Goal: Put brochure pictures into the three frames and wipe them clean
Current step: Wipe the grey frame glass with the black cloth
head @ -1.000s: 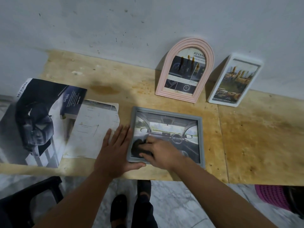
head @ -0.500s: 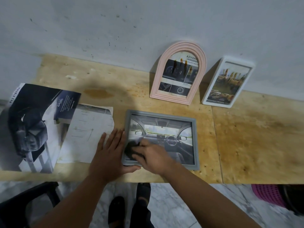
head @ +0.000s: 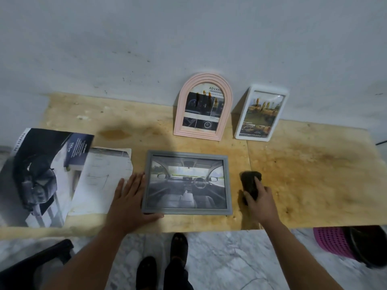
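A grey frame (head: 187, 155) with a car-interior picture lies flat on the wooden table (head: 314, 174). My left hand (head: 129, 203) lies flat at the frame's left edge, thumb along its front rim. To the frame's right, my right hand (head: 258, 198) rests on a dark cloth (head: 249, 181) on the tabletop, fingers over it. A pink arched frame (head: 183, 114) and a white frame (head: 243, 122), each holding a brochure picture, lean against the wall behind.
A car brochure (head: 33, 176) and a loose white page (head: 100, 181) lie at the table's left. A pink basket (head: 333, 241) and a dark bin stand on the marble floor below right. A black chair (head: 31, 266) is at lower left.
My right hand has carried the dark cloth off the grey frame's glass to the tabletop on its right. The left hand stays at the frame's left edge.
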`<action>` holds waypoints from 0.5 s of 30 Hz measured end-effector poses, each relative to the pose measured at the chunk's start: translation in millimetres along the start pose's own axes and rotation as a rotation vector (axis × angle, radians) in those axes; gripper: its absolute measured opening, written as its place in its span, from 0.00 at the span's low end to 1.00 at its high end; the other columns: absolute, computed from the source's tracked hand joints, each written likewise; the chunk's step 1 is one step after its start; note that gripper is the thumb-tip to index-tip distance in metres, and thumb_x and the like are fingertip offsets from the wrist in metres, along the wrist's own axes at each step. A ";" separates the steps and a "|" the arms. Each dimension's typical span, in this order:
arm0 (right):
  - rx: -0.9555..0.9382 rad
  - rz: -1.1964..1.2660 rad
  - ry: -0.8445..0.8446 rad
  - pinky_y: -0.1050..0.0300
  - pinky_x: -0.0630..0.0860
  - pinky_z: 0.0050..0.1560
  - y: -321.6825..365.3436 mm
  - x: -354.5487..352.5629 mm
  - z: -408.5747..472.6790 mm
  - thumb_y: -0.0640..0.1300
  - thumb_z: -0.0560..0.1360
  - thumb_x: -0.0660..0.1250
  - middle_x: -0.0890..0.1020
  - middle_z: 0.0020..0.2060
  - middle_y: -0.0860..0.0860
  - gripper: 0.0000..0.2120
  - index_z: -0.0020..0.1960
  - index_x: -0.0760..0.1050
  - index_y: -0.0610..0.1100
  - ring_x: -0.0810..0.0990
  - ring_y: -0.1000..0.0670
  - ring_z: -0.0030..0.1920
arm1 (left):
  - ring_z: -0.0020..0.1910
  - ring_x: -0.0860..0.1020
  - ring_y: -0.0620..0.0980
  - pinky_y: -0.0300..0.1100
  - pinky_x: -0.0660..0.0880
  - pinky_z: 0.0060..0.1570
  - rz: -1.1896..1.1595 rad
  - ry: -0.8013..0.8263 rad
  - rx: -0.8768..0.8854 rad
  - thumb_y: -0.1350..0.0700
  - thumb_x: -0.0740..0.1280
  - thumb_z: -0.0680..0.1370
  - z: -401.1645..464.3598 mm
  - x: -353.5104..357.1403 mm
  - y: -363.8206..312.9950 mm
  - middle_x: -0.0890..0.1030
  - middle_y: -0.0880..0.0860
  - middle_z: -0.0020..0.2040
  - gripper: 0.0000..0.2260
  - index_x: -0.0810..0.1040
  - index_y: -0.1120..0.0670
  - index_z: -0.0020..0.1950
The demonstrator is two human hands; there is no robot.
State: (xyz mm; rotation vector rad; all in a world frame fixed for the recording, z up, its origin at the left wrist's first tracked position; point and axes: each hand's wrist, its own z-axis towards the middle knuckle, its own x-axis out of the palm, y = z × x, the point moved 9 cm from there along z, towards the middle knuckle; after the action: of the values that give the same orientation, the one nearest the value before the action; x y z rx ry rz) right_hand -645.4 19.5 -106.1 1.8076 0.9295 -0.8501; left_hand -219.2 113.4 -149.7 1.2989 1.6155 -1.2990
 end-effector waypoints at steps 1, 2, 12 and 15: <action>0.024 -0.071 0.049 0.47 0.77 0.56 -12.0 7.3 -0.3 0.55 0.80 0.67 0.68 0.66 0.40 0.37 0.83 0.52 0.52 0.77 0.40 0.54 | 0.83 0.57 0.58 0.63 0.54 0.79 -0.007 0.015 -0.010 0.16 0.56 0.66 0.8 0.8 0.4 0.59 0.58 0.83 0.60 0.56 0.61 0.83; 0.056 -0.124 0.060 0.43 0.76 0.59 -21.3 11.9 -2.1 0.57 0.79 0.68 0.66 0.68 0.39 0.40 0.83 0.49 0.54 0.75 0.38 0.58 | 0.82 0.57 0.58 0.63 0.54 0.79 -0.009 0.036 -0.020 0.16 0.56 0.66 1.5 0.5 0.1 0.59 0.59 0.83 0.61 0.57 0.61 0.82; -0.054 0.027 0.148 0.42 0.74 0.64 57.6 24.1 -29.0 0.61 0.78 0.65 0.72 0.68 0.45 0.31 0.78 0.63 0.52 0.73 0.39 0.69 | 0.76 0.68 0.57 0.55 0.69 0.73 -0.053 0.034 -0.228 0.16 0.53 0.67 6.8 -36.5 -13.5 0.70 0.53 0.78 0.54 0.56 0.50 0.83; 0.009 0.020 0.296 0.45 0.75 0.60 61.2 45.8 -20.3 0.64 0.74 0.68 0.74 0.63 0.43 0.28 0.68 0.68 0.51 0.76 0.38 0.61 | 0.63 0.78 0.55 0.55 0.77 0.58 -0.155 -0.036 -0.337 0.18 0.57 0.68 5.7 -46.0 -23.3 0.79 0.48 0.67 0.48 0.55 0.43 0.81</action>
State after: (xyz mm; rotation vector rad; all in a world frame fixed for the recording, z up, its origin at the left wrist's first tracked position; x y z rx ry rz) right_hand -567.3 30.3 -112.9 1.9807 1.0922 -0.5832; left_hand -229.6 95.0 -102.3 0.9570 1.8446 -1.0720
